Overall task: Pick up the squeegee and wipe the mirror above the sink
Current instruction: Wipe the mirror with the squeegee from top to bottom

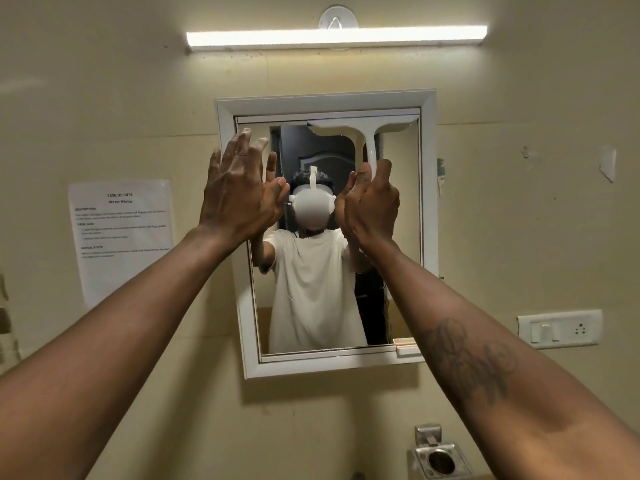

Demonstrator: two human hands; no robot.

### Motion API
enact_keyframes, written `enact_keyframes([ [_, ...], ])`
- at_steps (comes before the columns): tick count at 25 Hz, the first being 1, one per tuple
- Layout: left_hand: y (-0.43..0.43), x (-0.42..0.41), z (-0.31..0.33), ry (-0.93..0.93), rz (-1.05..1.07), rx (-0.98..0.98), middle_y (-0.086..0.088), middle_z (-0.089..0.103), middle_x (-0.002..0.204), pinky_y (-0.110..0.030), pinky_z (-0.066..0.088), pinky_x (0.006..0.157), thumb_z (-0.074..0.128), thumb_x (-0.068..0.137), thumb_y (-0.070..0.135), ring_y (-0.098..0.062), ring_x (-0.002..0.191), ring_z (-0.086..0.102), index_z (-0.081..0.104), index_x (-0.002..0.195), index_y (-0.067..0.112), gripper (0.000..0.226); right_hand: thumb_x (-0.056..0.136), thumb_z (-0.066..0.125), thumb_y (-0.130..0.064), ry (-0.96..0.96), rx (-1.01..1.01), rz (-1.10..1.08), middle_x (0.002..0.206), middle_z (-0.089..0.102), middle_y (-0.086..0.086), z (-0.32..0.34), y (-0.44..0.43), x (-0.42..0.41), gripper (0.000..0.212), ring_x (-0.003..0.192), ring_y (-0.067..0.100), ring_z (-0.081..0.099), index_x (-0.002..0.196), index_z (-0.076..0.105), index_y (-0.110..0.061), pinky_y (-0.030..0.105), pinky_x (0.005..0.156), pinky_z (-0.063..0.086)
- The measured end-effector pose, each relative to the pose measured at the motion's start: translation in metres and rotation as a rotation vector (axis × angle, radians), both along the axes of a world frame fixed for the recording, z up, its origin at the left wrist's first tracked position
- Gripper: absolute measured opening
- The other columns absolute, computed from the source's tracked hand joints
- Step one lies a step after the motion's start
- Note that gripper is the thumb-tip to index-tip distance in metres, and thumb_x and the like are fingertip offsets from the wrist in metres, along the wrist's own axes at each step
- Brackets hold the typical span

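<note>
Left forearm (121, 323) and tattooed right forearm (485, 341), both bare, come in from the near corners and reach up and away to the white-framed rectangular wall mirror (325, 105).

Right hand (372, 199): fingers and thumb wrapped round the lower end of the handle of the white plastic T-shaped squeegee (363, 128). Left hand (239, 188): holds nothing, fingers spread wide and straight, up at the left part of the glass. Cannot tell if the fingertips touch it.

Key relation: the squeegee stands directly above the right hand. Its handle runs vertically down into the grip. Its blade lies horizontal, right at the top edge of the glass, covering the middle-to-right stretch. The left strip of glass lies outside the blade's span. Judged next move: a straight pull down toward the near bottom edge, done by the right hand alone; the left hand is apart from the tool.

Squeegee look: plain white, thin wide blade bar, slim rounded handle, one piece, rigid-looking. Rubber edge too small to make out.

Also around: a lit white tube light (336, 38) above the mirror, a printed white paper notice (121, 237) on the left wall, a white switch plate (559, 329) on the right, a chrome holder (438, 459) low right. Sink not in view.
</note>
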State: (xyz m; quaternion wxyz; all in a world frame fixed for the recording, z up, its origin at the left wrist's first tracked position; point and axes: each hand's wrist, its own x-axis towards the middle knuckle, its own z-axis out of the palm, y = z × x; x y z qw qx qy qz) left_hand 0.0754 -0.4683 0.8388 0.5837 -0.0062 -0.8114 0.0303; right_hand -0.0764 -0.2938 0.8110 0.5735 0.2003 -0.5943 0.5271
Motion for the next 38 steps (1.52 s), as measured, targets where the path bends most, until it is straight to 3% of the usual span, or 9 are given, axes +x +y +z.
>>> enact_keyframes([
  [5,-0.003,0.000,0.000,-0.009,0.014,-0.011,-0.016,0.030,0.169,-0.053,0.018,0.130,0.053,0.098,0.048,-0.033,0.158,0.026,0.037,0.155,0.014,0.068,0.109,0.052,-0.025,-0.065,0.030,0.001,0.076,0.055,0.000,-0.002,0.000,0.000,0.023,0.061,0.014,0.056,0.118,0.049,-0.004,0.026,0.054,0.049],
  [13,0.005,-0.002,-0.013,-0.022,-0.016,0.012,-0.018,0.031,0.168,-0.056,0.016,0.130,0.056,0.099,0.044,-0.035,0.159,0.024,0.038,0.155,0.011,0.067,0.107,0.057,-0.027,-0.119,0.106,-0.010,0.073,0.050,-0.006,-0.025,0.010,0.004,0.024,0.053,-0.001,0.046,0.114,0.048,-0.006,0.010,0.047,0.033],
  [17,0.011,-0.005,-0.018,-0.005,-0.032,0.001,-0.018,0.031,0.168,-0.057,0.017,0.130,0.060,0.100,0.042,-0.035,0.159,0.025,0.038,0.155,0.011,0.067,0.106,0.058,-0.032,-0.169,0.124,0.007,0.070,0.046,-0.013,-0.037,0.011,0.009,0.024,0.053,0.002,0.050,0.112,0.046,-0.012,0.014,0.046,0.039],
  [22,0.004,-0.013,-0.030,0.001,-0.016,-0.012,-0.017,0.033,0.168,-0.058,0.020,0.128,0.066,0.098,0.042,-0.035,0.158,0.029,0.037,0.154,0.014,0.068,0.106,0.054,-0.037,-0.209,0.138,0.002,0.071,0.058,0.000,-0.057,0.011,0.013,0.023,0.055,0.011,0.057,0.106,0.044,-0.016,0.028,0.046,0.048],
  [25,0.001,-0.017,-0.037,0.003,-0.004,-0.014,-0.015,0.034,0.167,-0.058,0.021,0.127,0.068,0.097,0.043,-0.034,0.157,0.030,0.036,0.154,0.016,0.070,0.106,0.054,-0.038,-0.223,0.140,0.002,0.069,0.055,-0.003,-0.071,0.011,0.014,0.024,0.054,0.013,0.057,0.106,0.045,-0.015,0.031,0.045,0.050],
  [28,-0.001,-0.019,-0.044,0.004,-0.014,-0.018,-0.016,0.035,0.167,-0.058,0.020,0.126,0.068,0.097,0.043,-0.034,0.157,0.031,0.035,0.153,0.017,0.070,0.107,0.052,-0.039,-0.241,0.197,-0.040,0.073,0.041,-0.017,-0.091,0.011,0.014,0.027,0.054,0.008,0.051,0.109,0.052,-0.013,0.025,0.045,0.040],
  [35,0.001,-0.017,-0.051,0.002,-0.002,-0.035,-0.016,0.035,0.167,-0.057,0.020,0.126,0.068,0.098,0.040,-0.034,0.156,0.031,0.034,0.155,0.016,0.071,0.108,0.051,-0.036,-0.287,0.227,-0.122,0.073,0.027,-0.023,-0.139,0.013,0.026,0.031,0.048,-0.001,0.032,0.108,0.060,-0.007,0.011,0.045,0.015],
  [37,0.001,-0.015,-0.052,-0.014,0.002,-0.023,-0.015,0.034,0.168,-0.057,0.018,0.127,0.066,0.098,0.043,-0.033,0.157,0.030,0.034,0.156,0.016,0.071,0.108,0.050,-0.032,-0.294,0.240,-0.107,0.072,0.026,-0.021,-0.151,0.016,0.033,0.030,0.050,0.005,0.041,0.112,0.059,-0.003,0.014,0.048,0.017],
  [38,0.001,-0.014,-0.053,-0.018,-0.001,-0.019,-0.015,0.034,0.168,-0.057,0.018,0.127,0.066,0.099,0.043,-0.034,0.157,0.030,0.035,0.156,0.016,0.071,0.108,0.049,-0.031,-0.307,0.239,-0.073,0.071,0.030,-0.018,-0.156,0.017,0.037,0.030,0.055,0.017,0.053,0.113,0.057,-0.002,0.020,0.048,0.022],
])
